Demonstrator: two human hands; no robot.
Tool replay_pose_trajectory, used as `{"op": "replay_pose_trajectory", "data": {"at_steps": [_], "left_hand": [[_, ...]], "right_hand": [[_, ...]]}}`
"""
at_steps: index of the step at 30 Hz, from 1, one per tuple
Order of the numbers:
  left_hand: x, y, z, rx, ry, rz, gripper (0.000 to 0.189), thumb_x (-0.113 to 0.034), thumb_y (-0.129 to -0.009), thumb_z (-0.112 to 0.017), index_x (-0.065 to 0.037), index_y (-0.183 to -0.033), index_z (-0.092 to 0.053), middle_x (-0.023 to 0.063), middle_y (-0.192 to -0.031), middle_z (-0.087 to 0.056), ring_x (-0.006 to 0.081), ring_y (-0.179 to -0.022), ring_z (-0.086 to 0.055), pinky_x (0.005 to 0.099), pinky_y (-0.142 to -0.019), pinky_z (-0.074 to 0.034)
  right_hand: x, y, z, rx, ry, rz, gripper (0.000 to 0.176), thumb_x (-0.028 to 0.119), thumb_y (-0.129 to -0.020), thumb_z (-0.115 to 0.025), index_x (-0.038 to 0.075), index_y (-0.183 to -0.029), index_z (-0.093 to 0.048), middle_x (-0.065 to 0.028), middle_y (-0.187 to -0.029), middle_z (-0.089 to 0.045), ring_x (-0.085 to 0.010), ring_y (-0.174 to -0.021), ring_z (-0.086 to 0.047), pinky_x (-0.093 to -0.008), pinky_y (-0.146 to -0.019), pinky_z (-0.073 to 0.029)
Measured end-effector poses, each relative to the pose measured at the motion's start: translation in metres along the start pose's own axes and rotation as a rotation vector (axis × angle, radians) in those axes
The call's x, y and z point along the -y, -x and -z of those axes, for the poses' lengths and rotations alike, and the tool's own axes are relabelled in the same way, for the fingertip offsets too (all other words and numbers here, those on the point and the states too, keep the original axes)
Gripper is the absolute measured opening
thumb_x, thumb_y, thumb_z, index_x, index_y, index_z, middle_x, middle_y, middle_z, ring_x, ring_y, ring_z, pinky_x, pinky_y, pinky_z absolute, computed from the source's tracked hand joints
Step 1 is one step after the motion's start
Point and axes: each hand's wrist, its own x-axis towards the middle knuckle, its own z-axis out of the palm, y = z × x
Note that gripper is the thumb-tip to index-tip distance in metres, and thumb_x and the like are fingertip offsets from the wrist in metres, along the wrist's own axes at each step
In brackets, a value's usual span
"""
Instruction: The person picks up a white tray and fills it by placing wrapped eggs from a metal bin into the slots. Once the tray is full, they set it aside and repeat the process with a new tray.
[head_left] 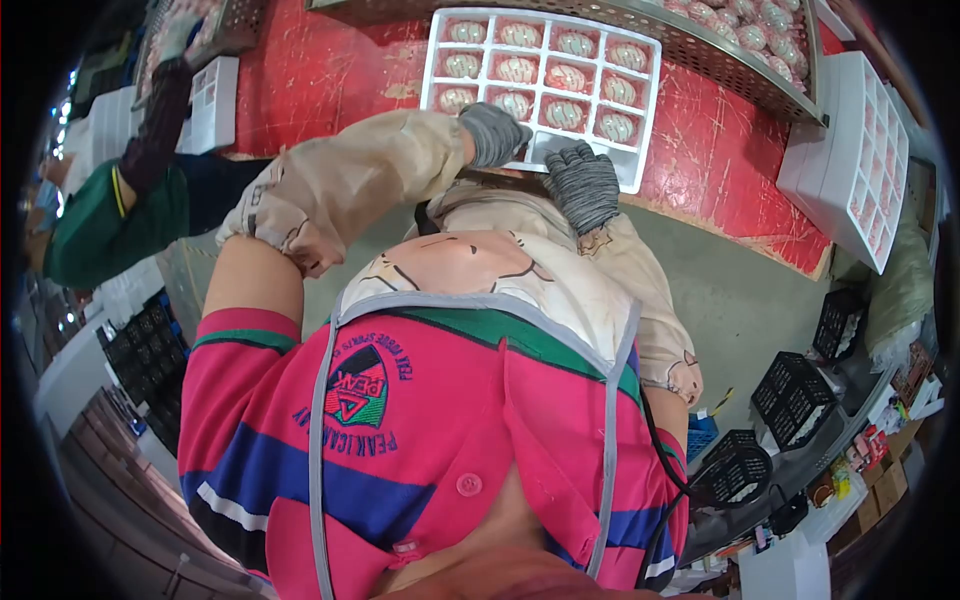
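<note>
A white compartment tray (pixel 543 70) lies on the red table in front of me, with several round, pale striped pieces (pixel 565 115) in reddish, clear-looking wrapping in its cells. My left hand (pixel 494 136), in a grey knitted glove, is at the tray's near edge with its fingers curled in; what they hold, if anything, is hidden. My right hand (pixel 582 186), in a matching glove, lies over the near right part of the tray, fingers stretched forward. Between the two hands a nearest-row cell shows its bare white floor.
Metal bins with perforated sides (pixel 740 60) hold more wrapped pieces behind the tray. White trays (pixel 852 160) stand stacked at the right. The scratched red table (pixel 700 190) ends just before my body. Another person's green sleeve (pixel 95 225) shows at the left. Black crates (pixel 792 400) stand lower right.
</note>
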Motion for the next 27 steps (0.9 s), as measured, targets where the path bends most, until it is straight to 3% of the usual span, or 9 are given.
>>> {"op": "replay_pose_trajectory", "data": {"at_steps": [1,3,8,18,21,23,27], "left_hand": [[0.003,-0.002,-0.002,-0.074,0.026,-0.003,0.027,-0.031,-0.085,-0.051,-0.013,-0.104,-0.061,0.0133,-0.085,-0.066,0.0317,-0.078,-0.064,0.0464,-0.067,-0.049],[-0.006,0.004,0.008,-0.017,0.026,0.02,0.028,-0.033,-0.086,-0.05,-0.014,-0.104,-0.06,0.0134,-0.083,-0.066,0.0319,-0.078,-0.064,0.0467,-0.067,-0.048],[0.001,0.018,0.007,-0.084,0.103,0.006,0.03,-0.033,-0.087,-0.047,-0.017,-0.109,-0.06,0.0139,-0.08,-0.066,0.0322,-0.073,-0.064,0.048,-0.066,-0.047],[0.014,0.008,0.004,-0.082,0.162,-0.046,0.028,-0.036,-0.085,-0.051,-0.02,-0.106,-0.062,0.0127,-0.076,-0.066,0.0326,-0.068,-0.063,0.0454,-0.061,-0.047],[0.007,0.013,0.006,-0.108,0.181,-0.029,0.031,-0.035,-0.084,-0.052,-0.019,-0.109,-0.061,0.0139,-0.077,-0.066,0.0324,-0.069,-0.064,0.045,-0.062,-0.048],[0.005,0.02,0.011,0.029,0.138,0.064,0.036,-0.041,-0.09,-0.045,-0.016,-0.11,-0.061,0.016,-0.081,-0.066,0.0331,-0.075,-0.064,0.0462,-0.067,-0.048],[0.011,0.018,-0.004,-0.055,0.215,0.037,0.04,-0.043,-0.09,-0.044,-0.013,-0.11,-0.061,0.0175,-0.079,-0.066,0.0344,-0.073,-0.064,0.0471,-0.066,-0.047]], "right_hand": [[-0.002,-0.002,-0.003,-0.012,0.003,-0.016,0.03,0.033,-0.078,-0.059,0.013,-0.099,-0.061,-0.0062,-0.099,-0.061,-0.0227,-0.102,-0.053,-0.0421,-0.076,-0.043],[0.0,0.002,-0.007,-0.168,0.003,0.007,0.028,0.035,-0.079,-0.06,0.012,-0.094,-0.063,-0.0057,-0.091,-0.06,-0.0234,-0.094,-0.054,-0.0415,-0.071,-0.045],[-0.001,0.003,-0.001,-0.097,-0.002,-0.007,0.034,0.038,-0.075,-0.062,0.012,-0.097,-0.061,-0.0059,-0.099,-0.062,-0.022,-0.102,-0.054,-0.0413,-0.073,-0.045],[-0.009,0.002,-0.004,-0.07,0.016,0.034,0.031,0.037,-0.075,-0.06,0.015,-0.097,-0.061,-0.003,-0.097,-0.061,-0.0198,-0.101,-0.054,-0.0393,-0.07,-0.044],[-0.014,0.001,-0.012,-0.04,-0.004,0.044,0.027,0.034,-0.078,-0.057,0.016,-0.097,-0.062,-0.0015,-0.096,-0.059,-0.0193,-0.104,-0.052,-0.0396,-0.072,-0.044],[-0.016,0.002,-0.014,-0.045,-0.017,0.054,0.027,0.033,-0.078,-0.057,0.016,-0.098,-0.062,-0.0017,-0.096,-0.059,-0.0195,-0.104,-0.052,-0.0395,-0.072,-0.044],[-0.017,0.0,-0.01,-0.035,-0.019,0.074,0.027,0.033,-0.078,-0.057,0.016,-0.099,-0.061,-0.0023,-0.096,-0.06,-0.02,-0.104,-0.052,-0.0397,-0.072,-0.044]]}}
